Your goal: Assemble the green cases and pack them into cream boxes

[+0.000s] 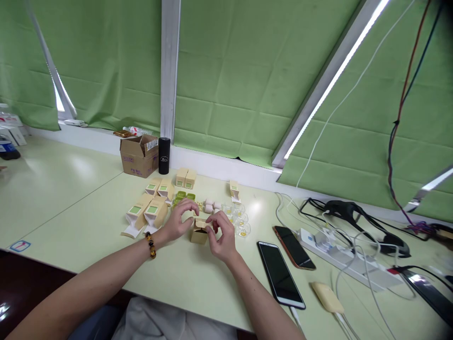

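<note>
A small tan cardboard box [198, 235] stands on the table between my hands, its top flap partly raised. My right hand [222, 234] has thumb and fingertips on the box's upper right edge. On the other side my left hand [179, 218] is curved, thumb and forefinger apart, close to the box's top left with nothing between them. Just beyond lie green plastic pieces [181, 194], pink-white rounded pieces [208, 207] and clear cups [242, 230] with yellow in them. Open boxes of the same kind [155, 212] lie at the left.
Two closed small boxes [186, 178] and an open one [234, 191] sit farther back. Behind them are a large carton [138, 158] and a black bottle [163, 156]. Two phones [281, 274], a power strip [345, 259] and tangled cables occupy the right.
</note>
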{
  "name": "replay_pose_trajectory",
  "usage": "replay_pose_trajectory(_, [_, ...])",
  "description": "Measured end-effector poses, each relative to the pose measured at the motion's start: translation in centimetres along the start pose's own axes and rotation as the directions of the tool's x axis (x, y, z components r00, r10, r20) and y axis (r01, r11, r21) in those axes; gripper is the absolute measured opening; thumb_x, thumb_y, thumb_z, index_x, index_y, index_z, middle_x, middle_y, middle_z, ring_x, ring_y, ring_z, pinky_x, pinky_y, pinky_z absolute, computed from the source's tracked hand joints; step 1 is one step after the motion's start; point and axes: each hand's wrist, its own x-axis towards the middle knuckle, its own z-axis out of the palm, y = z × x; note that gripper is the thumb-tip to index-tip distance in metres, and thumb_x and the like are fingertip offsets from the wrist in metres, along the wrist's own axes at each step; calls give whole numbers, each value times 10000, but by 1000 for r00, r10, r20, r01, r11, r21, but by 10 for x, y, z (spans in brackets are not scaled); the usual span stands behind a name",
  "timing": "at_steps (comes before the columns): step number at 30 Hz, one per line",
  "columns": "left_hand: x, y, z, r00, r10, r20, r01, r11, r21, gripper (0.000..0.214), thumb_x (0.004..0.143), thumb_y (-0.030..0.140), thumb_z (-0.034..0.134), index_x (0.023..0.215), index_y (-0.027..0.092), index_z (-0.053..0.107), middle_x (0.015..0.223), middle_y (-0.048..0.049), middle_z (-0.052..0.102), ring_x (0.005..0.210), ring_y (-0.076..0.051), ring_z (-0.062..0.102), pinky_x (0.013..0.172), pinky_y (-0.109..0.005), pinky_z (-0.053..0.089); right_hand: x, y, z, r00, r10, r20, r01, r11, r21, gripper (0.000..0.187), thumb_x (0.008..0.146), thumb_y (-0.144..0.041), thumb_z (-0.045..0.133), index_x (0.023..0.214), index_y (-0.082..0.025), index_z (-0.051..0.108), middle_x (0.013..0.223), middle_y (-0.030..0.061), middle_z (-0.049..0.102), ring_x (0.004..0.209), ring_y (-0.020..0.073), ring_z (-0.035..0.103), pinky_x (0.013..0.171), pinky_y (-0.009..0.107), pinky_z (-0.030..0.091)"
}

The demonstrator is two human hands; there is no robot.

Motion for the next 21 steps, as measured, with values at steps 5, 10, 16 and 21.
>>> replay_pose_trajectory(5, [-4,-2,-9,971,85,223,-146,951,272,103,871,267,661,954,235,713,760,-56,640,758,-245,568,838,-401,441,-1,2,-1,1000,-7,25,8,999,-34,49,897,-255,601,945,-261,606,805,10,519,649,186,508,612,343,415])
replay_pose_trajectory(10, [-6,-8,-12,936,144,320,-273,871,408,112,929,291,608,958,232,698,660,-27,593,612,-205,512,671,-360,364,-1,7,-5,995,-70,72,76,994,-78,101,857,-216,621,947,-257,600,835,23,544,648,183,504,589,334,389])
replay_pose_trajectory(16, [-4,-10,-11,896,294,332,-415,820,395,54,910,233,585,905,226,638,593,13,540,549,-178,487,588,-336,321,-1,10,-6,981,-171,92,183,974,-133,92,840,-191,604,907,-242,567,781,9,522,643,177,482,566,314,329])
replay_pose_trajectory(21, [-4,-12,-9,871,366,329,-475,800,367,29,886,195,589,891,223,593,600,30,526,539,-163,475,571,-328,306,0,8,-4,971,-225,81,234,963,-135,97,826,-166,595,877,-234,547,750,-2,507,631,167,468,553,305,302])
